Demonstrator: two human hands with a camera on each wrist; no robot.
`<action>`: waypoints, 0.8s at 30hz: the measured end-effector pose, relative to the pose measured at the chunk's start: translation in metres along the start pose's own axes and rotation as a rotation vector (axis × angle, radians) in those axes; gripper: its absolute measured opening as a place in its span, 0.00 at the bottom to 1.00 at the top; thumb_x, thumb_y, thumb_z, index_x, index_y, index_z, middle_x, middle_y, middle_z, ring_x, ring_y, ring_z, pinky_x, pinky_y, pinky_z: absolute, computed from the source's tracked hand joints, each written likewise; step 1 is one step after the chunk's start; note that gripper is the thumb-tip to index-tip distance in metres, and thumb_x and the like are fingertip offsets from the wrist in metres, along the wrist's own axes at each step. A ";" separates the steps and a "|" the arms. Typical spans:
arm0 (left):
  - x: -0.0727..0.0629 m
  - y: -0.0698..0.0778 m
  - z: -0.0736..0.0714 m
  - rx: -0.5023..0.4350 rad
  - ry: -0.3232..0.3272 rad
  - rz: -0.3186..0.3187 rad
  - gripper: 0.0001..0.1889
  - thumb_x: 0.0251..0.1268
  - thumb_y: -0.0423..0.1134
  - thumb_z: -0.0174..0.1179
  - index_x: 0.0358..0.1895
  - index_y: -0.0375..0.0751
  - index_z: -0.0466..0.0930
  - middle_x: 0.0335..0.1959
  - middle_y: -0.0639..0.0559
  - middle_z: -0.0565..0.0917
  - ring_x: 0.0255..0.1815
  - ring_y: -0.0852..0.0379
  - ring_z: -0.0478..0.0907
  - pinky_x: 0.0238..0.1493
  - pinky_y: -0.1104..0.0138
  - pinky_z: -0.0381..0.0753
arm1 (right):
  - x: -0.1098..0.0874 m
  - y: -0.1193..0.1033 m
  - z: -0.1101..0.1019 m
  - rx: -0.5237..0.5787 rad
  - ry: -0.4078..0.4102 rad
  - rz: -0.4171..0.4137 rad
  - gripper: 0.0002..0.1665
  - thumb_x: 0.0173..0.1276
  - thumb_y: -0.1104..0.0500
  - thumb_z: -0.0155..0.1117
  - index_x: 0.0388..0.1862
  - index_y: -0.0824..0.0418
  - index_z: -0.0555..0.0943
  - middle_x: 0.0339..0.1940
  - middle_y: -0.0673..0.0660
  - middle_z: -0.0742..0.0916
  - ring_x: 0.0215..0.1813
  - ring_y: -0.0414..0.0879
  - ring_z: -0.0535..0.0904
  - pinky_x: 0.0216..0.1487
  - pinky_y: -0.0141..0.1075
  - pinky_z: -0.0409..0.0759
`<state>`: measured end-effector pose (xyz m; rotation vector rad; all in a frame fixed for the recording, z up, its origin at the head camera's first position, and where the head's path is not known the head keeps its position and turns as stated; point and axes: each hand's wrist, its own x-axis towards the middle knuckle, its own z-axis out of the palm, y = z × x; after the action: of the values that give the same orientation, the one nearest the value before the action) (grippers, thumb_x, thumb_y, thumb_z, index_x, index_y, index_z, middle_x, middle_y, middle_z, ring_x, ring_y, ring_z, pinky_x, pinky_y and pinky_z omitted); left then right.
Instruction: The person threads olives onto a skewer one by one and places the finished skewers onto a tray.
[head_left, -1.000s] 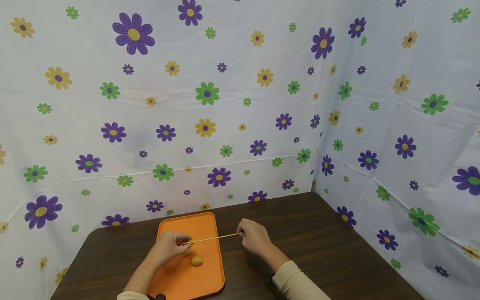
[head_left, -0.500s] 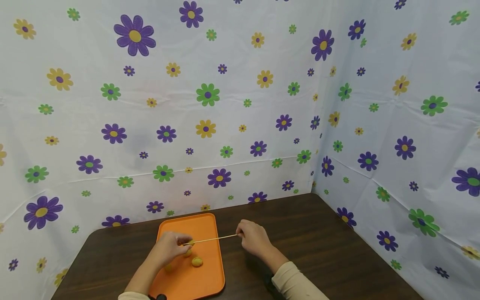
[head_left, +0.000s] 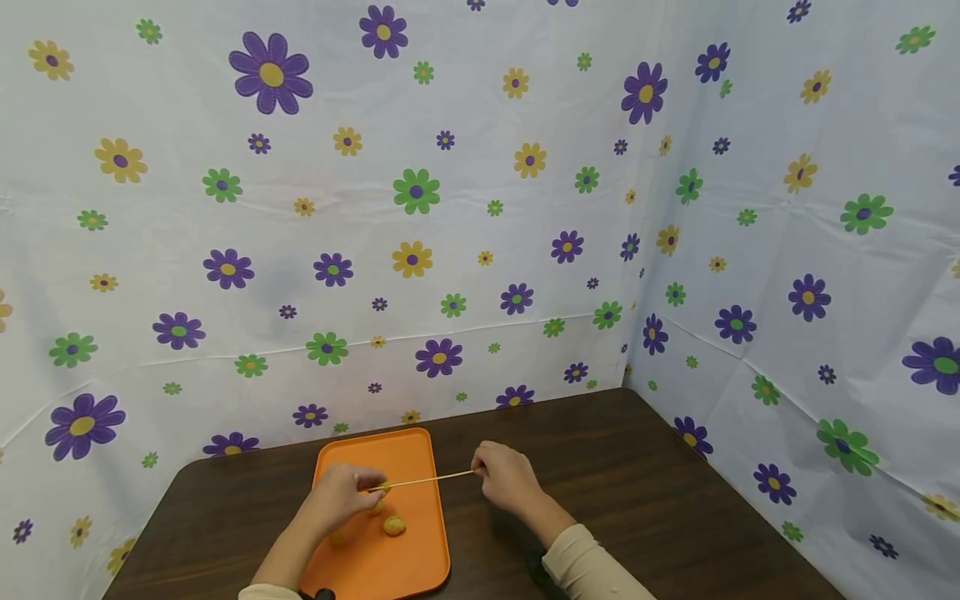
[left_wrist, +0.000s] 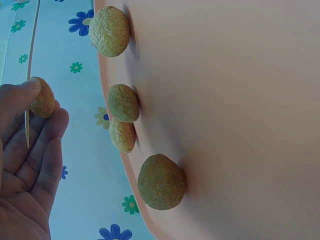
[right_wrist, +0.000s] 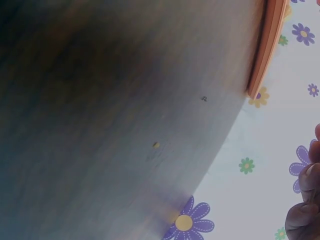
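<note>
My left hand (head_left: 337,498) is over the orange tray (head_left: 408,567), pinching a small wrinkled golden-brown ball (left_wrist: 44,99) between thumb and fingers. A thin wooden skewer (head_left: 431,479) runs along the ball, its pointed end sticking out below the thumb in the left wrist view; I cannot tell whether it pierces the ball. To the right of the tray, my right hand (head_left: 508,477) grips the skewer's other end with curled fingers. In the right wrist view only the edge of that hand (right_wrist: 304,200) shows. Several similar balls (left_wrist: 161,182) lie on the tray below my left hand.
The tray lies on a dark wood-grain table (head_left: 592,467), left of its middle. White sheets printed with flowers (head_left: 480,283) hang behind the table and along its right side. Small specks (right_wrist: 156,145) mark the tabletop in the right wrist view.
The head view has tilted up very slightly, so everything sits a little lower in it. Both hands keep their hold on the ball and skewer, with almost no movement.
</note>
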<state>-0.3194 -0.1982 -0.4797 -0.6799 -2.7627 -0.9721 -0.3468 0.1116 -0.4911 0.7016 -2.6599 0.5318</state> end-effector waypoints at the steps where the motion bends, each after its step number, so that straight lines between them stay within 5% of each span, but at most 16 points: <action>1: 0.000 0.000 0.000 0.000 -0.003 0.000 0.07 0.61 0.34 0.72 0.42 0.41 0.91 0.37 0.52 0.90 0.39 0.54 0.88 0.39 0.63 0.86 | 0.000 0.000 0.000 0.000 -0.001 0.000 0.08 0.63 0.67 0.70 0.32 0.54 0.85 0.31 0.45 0.82 0.31 0.38 0.78 0.35 0.36 0.81; 24: 0.002 0.003 0.001 0.049 -0.012 0.044 0.07 0.60 0.34 0.72 0.42 0.41 0.91 0.37 0.51 0.91 0.36 0.57 0.87 0.37 0.66 0.86 | 0.002 -0.001 0.002 0.017 -0.021 0.005 0.09 0.62 0.68 0.70 0.32 0.53 0.85 0.31 0.45 0.83 0.30 0.37 0.76 0.35 0.36 0.81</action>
<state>-0.3196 -0.1946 -0.4787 -0.7379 -2.7600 -0.8916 -0.3488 0.1087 -0.4920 0.7096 -2.6801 0.5513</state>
